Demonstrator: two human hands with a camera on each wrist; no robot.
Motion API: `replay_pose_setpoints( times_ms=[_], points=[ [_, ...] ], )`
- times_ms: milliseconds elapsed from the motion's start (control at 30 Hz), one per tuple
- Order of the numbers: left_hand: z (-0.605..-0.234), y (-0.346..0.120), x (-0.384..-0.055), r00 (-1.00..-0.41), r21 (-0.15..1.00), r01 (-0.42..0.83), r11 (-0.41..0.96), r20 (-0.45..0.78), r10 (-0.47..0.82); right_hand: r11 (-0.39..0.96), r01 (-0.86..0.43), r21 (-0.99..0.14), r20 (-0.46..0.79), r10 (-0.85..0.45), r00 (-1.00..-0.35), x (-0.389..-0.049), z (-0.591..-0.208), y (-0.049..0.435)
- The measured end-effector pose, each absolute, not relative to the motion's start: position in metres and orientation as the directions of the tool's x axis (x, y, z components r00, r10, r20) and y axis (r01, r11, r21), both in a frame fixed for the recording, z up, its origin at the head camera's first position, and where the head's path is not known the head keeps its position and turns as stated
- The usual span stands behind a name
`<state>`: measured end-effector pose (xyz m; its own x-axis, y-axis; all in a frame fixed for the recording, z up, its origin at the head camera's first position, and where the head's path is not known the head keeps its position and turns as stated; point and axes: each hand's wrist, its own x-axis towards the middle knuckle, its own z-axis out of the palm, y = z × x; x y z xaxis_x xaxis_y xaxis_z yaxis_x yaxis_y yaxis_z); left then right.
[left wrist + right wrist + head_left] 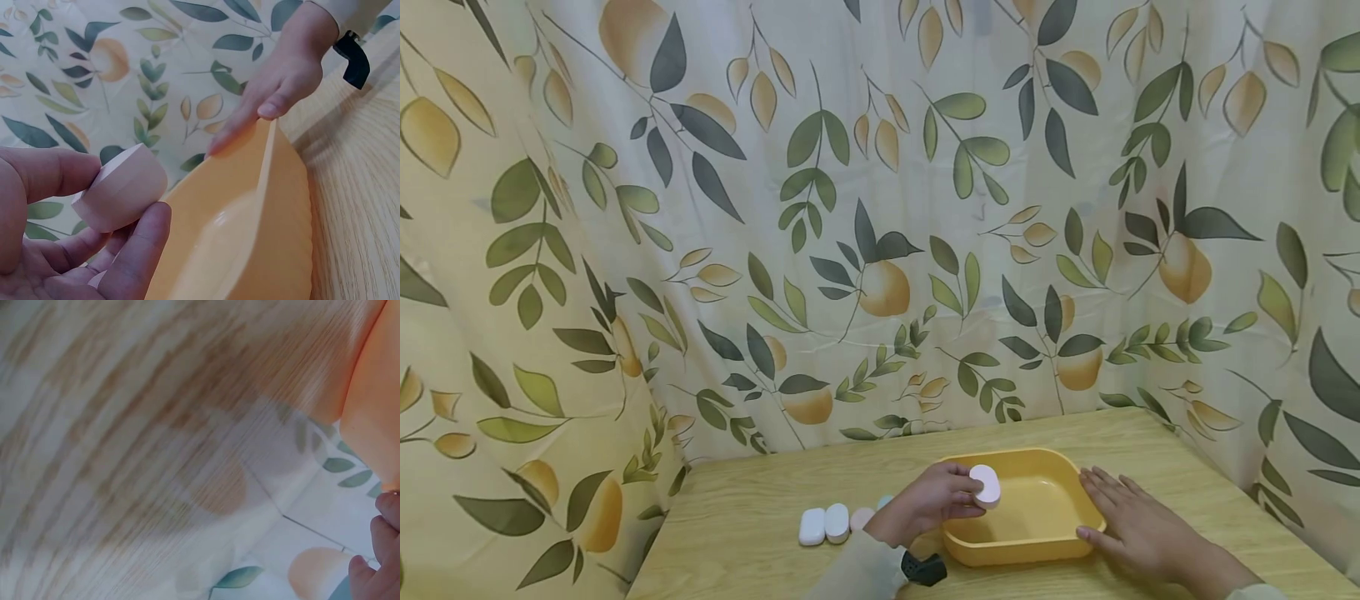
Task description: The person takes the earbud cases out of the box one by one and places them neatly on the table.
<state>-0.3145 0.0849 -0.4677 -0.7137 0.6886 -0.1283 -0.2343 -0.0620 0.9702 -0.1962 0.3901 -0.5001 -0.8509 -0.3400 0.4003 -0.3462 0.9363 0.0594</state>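
Observation:
My left hand (931, 500) pinches a small pale pink oval case (985, 487) between thumb and fingers. It holds the case above the left side of a yellow plastic bin (1022, 550). Close up in the left wrist view, the case (125, 187) looks smooth and rounded, with a faint line round its side. My right hand (1138, 521) lies along the bin's right end, its fingers extended against the wall and its thumb at the near corner. Only the fingertips (387, 531) of that hand show in the right wrist view, beside the bin's wall.
Two white rounded cases (824, 525) stand side by side on the wooden table (737, 500), left of the bin. A pale pink piece (862, 518) and a mint one (885, 502) are partly hidden behind my left wrist. A leaf-and-fruit curtain (880, 250) hangs along the table's back and sides.

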Motion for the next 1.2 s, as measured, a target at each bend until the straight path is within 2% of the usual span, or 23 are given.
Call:
replay_pose_setpoints(
  times_ms=[467,1200],
  points=[
    [-0.47,0.065,-0.317,-0.742,0.971,-0.223,-0.083,-0.114,0.661,0.937,-0.343,0.068,0.42,-0.339,-0.842,-0.198,-0.503,0.391],
    [-0.473,0.025,-0.321,-0.774,0.977,-0.207,-0.054,-0.13,0.62,0.947,-0.321,0.027,0.404,-0.304,-0.863,-0.197,-0.508,0.391]
  ],
)
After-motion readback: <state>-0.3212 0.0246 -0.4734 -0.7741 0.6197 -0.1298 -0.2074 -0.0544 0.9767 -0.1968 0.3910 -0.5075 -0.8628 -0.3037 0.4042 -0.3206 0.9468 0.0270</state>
